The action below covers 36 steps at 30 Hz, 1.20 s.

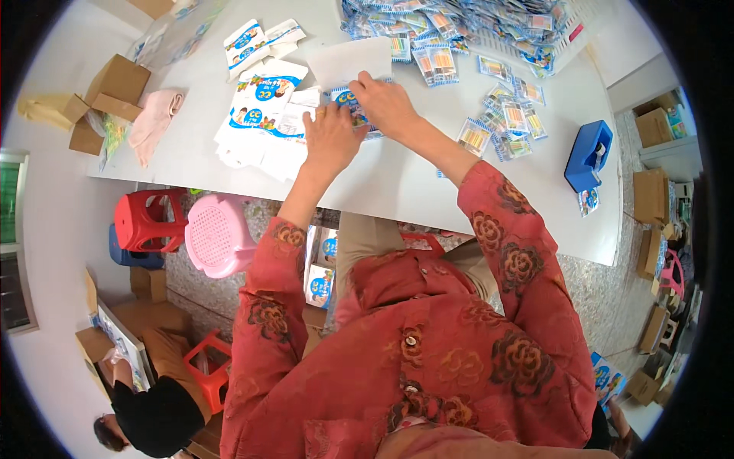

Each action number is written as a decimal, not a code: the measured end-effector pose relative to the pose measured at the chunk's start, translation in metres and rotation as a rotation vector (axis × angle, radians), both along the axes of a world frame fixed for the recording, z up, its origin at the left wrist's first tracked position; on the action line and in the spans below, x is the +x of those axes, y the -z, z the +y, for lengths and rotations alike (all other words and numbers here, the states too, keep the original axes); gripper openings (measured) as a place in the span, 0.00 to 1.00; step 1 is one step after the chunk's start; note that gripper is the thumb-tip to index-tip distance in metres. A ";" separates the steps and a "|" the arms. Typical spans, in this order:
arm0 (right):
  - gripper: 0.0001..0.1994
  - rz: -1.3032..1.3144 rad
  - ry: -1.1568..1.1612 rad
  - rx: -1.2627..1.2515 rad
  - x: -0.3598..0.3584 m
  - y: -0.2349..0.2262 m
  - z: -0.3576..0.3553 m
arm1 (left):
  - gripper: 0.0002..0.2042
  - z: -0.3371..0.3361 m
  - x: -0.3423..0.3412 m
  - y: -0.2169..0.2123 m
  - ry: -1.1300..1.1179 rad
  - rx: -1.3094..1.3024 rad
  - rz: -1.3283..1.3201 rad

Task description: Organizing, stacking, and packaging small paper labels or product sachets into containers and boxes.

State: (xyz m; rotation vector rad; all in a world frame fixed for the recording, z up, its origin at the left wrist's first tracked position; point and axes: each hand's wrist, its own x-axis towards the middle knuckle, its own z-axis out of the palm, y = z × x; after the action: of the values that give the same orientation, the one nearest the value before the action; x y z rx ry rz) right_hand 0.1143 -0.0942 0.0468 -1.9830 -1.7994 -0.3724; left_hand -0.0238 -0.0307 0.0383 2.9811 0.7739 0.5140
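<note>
A blue-and-white printed packet (pixel 348 98) lies on the table between my hands, partly covered by them. My left hand (pixel 332 138) rests on its near left part, fingers bent and pressed down. From the right, my right hand (pixel 384 103) reaches over it with fingertips pinched at the lower edge of a blank white sheet (pixel 352 61). Whether sheet and packet are one piece, I cannot tell. Close to my left hand is a spread stack of white-and-blue printed pouches (pixel 260 96). Small clear packets with coloured sticks (pixel 508 115) lie in a loose group right of my right hand.
A big heap of similar packets (pixel 474 30) fills the far side, partly in a white basket (pixel 585 27). A blue tape dispenser (pixel 585 157) stands at the right edge. Red (pixel 149 218) and pink stools (pixel 218 233) sit below left. Another person (pixel 157 405) is at lower left.
</note>
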 end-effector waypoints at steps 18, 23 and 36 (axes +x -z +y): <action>0.17 0.149 -0.109 0.023 -0.006 0.011 -0.026 | 0.17 0.011 -0.018 -0.008 0.200 -0.058 -0.273; 0.21 -0.036 -0.090 -0.353 0.004 0.009 -0.036 | 0.35 0.006 -0.014 0.015 0.215 0.153 0.018; 0.29 -0.077 -0.170 -0.166 0.017 0.024 -0.059 | 0.43 0.006 -0.014 0.023 0.265 0.193 0.093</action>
State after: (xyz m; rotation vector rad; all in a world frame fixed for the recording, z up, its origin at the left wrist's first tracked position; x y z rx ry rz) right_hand 0.1313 -0.1534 0.0225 -1.9268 -2.0907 -0.2554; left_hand -0.0376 -0.0250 0.0148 3.2350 0.3388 0.4635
